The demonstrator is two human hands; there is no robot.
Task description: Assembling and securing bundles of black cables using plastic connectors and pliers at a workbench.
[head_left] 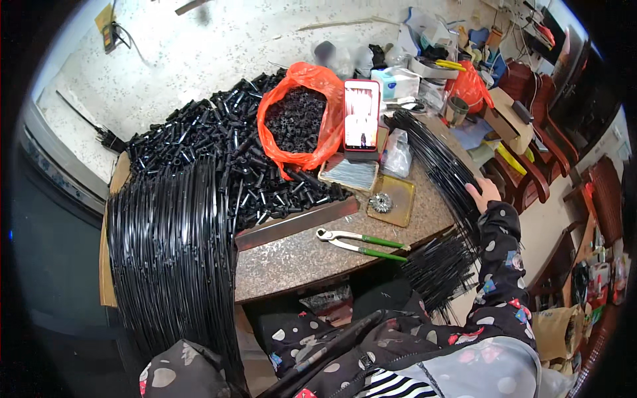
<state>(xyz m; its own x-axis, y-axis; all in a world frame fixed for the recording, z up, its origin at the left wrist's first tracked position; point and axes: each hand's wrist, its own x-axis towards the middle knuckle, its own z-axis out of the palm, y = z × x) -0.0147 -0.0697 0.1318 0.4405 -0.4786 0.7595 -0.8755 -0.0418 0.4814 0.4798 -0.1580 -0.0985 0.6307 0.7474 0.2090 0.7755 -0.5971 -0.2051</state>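
Observation:
My right hand (486, 195) rests at the outer edge of a long bundle of thin black rods (439, 162) that hangs over the table's right side. Its thumb and fingers look apart, and nothing shows held between them. My left hand is out of view; only the patterned left sleeve (182, 375) shows at the lower edge, beside a wide sheaf of black rods (169, 252) draped over the front left. Between the two bundles, pincers (363, 243) with green handles lie on the speckled table (279, 272).
A heap of black tubular parts (199, 129) sits behind a metal bar (298, 222). An orange bag (267, 136) holds small black pieces. Nearby are a phone (361, 116), a box of thin metal pins (350, 174) and a yellowish tray (400, 205). Wooden chairs (545, 132) stand at right.

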